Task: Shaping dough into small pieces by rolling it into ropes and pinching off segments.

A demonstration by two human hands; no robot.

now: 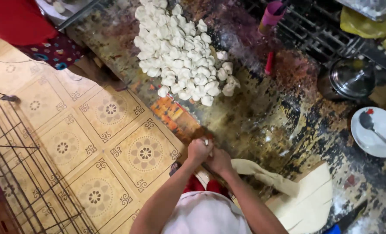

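A dark, worn tabletop [262, 121], mottled with flour and scuffed paint, runs diagonally above a floor of cream tiles [110, 112] printed with brown flower medallions. A heap of small white folded dumplings [182, 50] lies on the tabletop, well beyond the hands. At the tabletop's near edge the left hand [198, 150] and right hand [220, 161] meet, fingers closed together on a small piece of dough [206, 141] pinched between them. Just right of the hands a pale, smooth sheet of rolled dough [305, 199] is cut into strips. Farther right sit a white plate [381, 138] with a metal spoon [368, 122] and a shiny steel pot lid [352, 78]. A black wire rack [24, 173] stands on the tiles, far left of the hands.
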